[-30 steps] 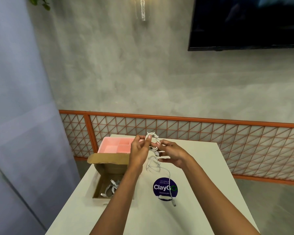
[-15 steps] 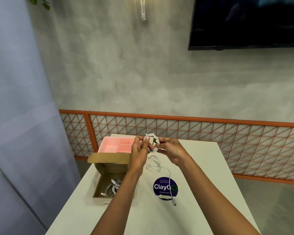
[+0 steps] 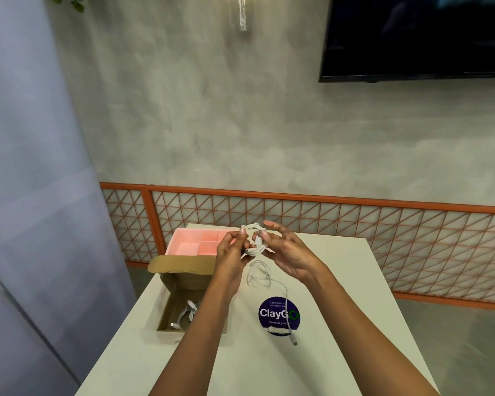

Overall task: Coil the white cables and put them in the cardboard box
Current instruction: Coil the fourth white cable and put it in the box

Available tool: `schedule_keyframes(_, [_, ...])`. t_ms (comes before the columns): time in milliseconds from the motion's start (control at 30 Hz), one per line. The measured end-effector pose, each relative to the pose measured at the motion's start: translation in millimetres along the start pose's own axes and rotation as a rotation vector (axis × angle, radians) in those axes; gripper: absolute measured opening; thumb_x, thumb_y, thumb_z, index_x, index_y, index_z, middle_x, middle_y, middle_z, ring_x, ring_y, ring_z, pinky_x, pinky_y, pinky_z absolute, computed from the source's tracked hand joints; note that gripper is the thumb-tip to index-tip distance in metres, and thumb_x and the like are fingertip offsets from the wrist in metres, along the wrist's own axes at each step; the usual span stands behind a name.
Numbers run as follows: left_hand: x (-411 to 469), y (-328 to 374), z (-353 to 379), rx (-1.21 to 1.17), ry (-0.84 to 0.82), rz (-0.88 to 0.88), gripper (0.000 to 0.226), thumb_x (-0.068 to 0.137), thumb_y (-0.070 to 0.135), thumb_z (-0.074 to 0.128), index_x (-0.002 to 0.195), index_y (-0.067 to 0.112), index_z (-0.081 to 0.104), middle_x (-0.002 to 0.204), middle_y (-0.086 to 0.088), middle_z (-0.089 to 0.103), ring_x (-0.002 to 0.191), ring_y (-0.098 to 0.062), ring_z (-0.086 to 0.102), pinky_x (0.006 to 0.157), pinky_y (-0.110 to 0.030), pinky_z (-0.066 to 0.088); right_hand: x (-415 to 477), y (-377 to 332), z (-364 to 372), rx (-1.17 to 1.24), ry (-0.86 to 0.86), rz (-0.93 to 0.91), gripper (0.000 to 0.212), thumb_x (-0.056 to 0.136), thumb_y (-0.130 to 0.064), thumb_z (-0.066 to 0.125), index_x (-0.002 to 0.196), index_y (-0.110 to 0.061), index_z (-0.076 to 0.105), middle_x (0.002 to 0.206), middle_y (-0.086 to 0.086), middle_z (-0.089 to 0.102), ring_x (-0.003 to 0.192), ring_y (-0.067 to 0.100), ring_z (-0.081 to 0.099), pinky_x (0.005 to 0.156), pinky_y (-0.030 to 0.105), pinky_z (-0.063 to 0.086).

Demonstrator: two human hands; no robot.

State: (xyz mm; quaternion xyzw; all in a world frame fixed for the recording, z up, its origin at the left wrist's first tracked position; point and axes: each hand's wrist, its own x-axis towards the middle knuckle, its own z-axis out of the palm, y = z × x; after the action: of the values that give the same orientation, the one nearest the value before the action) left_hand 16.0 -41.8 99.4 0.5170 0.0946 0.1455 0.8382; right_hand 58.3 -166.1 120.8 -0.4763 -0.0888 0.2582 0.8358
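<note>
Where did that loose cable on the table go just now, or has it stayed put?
No: the loose cable stayed put, its plug at the lower right edge of the ClayGo sticker, as before.

Only readable text: round dark-blue sticker (image 3: pixel 279 313) on the white table (image 3: pixel 340 310). Big letters "ClayGO", the final letter green. Small print partly legible: "Let's keep o…", "pantries clea…", "Clean as you…". A white cable (image 3: pixel 286 295) covers the line ends.
</note>
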Motion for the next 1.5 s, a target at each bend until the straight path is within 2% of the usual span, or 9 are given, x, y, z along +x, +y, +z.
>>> schedule_keyframes(100, [0, -1, 0, 0.017, -0.026, -0.012, 0.016, 0.096, 0.019, 0.052, 0.083, 0.011, 0.058, 0.060, 0.000, 0.051, 0.057, -0.009, 0.056, 0.058, -0.023, 0.052, 0, 3, 2, 0.144, -0.040, 0.015, 0.015, 0.095, -0.007, 0.049, 0.110, -0.007, 0.054, 0.084, 0.010, 0.069, 0.074, 0.016, 0.068, 0.090, 0.036, 0.051])
schedule_keyframes(200, [0, -4, -4, 0.089, -0.046, -0.006, 0.014, 0.094, 0.020, 0.056, 0.082, 0.013, 0.060, 0.069, -0.004, 0.056, 0.069, -0.014, 0.057, 0.067, -0.027, 0.053, 1, 6, 6, 0.223, -0.027, 0.022, 0.011, 0.096, -0.006, 0.047, 0.103, -0.004, 0.056, 0.074, 0.009, 0.058, 0.058, 0.011, 0.060, 0.068, 0.027, 0.059])
schedule_keyframes(300, [0, -8, -11, 0.107, -0.058, -0.030, 0.011, 0.093, 0.019, 0.057, 0.084, 0.012, 0.060, 0.075, -0.004, 0.057, 0.075, -0.015, 0.055, 0.063, -0.025, 0.052, 1, 10, 5, 0.176, 0.024, 0.030, 0.013, 0.096, -0.004, 0.046, 0.105, -0.006, 0.055, 0.071, 0.008, 0.049, 0.051, 0.007, 0.050, 0.052, 0.015, 0.050])
schedule_keyframes(633, [-8, -10, -37, 0.312, -0.043, -0.074, 0.021, 0.089, 0.015, 0.063, 0.103, -0.001, 0.064, 0.085, -0.009, 0.067, 0.075, -0.015, 0.064, 0.058, -0.022, 0.054, -2, 28, -18, -0.444, 0.076, -0.027, 0.015, 0.091, -0.007, 0.059, 0.105, -0.005, 0.065, 0.096, 0.009, 0.068, 0.087, 0.018, 0.064, 0.076, 0.028, 0.053])
schedule_keyframes(767, [-13, -18, -60, 0.433, -0.086, -0.157, 0.019, 0.087, 0.015, 0.065, 0.102, 0.004, 0.068, 0.090, -0.009, 0.070, 0.085, -0.021, 0.067, 0.066, -0.029, 0.057, -5, 43, -25, -0.586, 0.103, 0.050, 0.017, 0.083, -0.001, 0.068, 0.099, 0.003, 0.068, 0.091, 0.015, 0.068, 0.077, 0.020, 0.064, 0.067, 0.024, 0.056])
schedule_keyframes(867, [-16, -29, -78, 0.495, -0.048, -0.225, 0.024, 0.085, 0.017, 0.067, 0.106, 0.004, 0.069, 0.099, -0.013, 0.071, 0.094, -0.028, 0.068, 0.075, -0.035, 0.059, -5, 63, -23, -0.603, 0.150, 0.108, 0.015, 0.078, 0.001, 0.072, 0.093, 0.004, 0.069, 0.080, 0.013, 0.067, 0.066, 0.019, 0.064, 0.059, 0.020, 0.055])
schedule_keyframes(1067, [-22, -51, -127, 0.492, 0.011, -0.393, 0.026, 0.086, 0.015, 0.067, 0.107, 0.001, 0.069, 0.105, -0.015, 0.070, 0.097, -0.030, 0.068, 0.083, -0.043, 0.057, 5, 122, -18, -0.599, 0.226, 0.228, 0.016, 0.076, 0.003, 0.073, 0.090, 0.008, 0.069, 0.079, 0.018, 0.067, 0.064, 0.025, 0.062, 0.067, 0.029, 0.059])
schedule_keyframes(1267, [-27, -58, -169, 0.351, 0.197, -0.398, 0.013, 0.089, 0.000, 0.060, 0.101, -0.002, 0.065, 0.095, -0.015, 0.066, 0.074, -0.018, 0.064, 0.052, -0.018, 0.054, 21, 175, 2, -0.561, 0.321, 0.333, 0.006, 0.074, 0.005, 0.072, 0.077, 0.000, 0.069, 0.085, 0.022, 0.067, 0.071, 0.030, 0.062, 0.083, 0.043, 0.057])
schedule_keyframes(1500, [-3, -50, -220, 0.436, 0.389, -0.300, 0.015, 0.093, 0.001, 0.054, 0.101, -0.001, 0.066, 0.094, -0.012, 0.067, 0.074, -0.018, 0.064, 0.055, -0.018, 0.054, 65, 213, 41, -0.400, 0.421, 0.393, 0.009, 0.077, 0.003, 0.073, 0.075, -0.002, 0.066, 0.092, 0.020, 0.065, 0.069, 0.023, 0.068, 0.063, 0.024, 0.059])
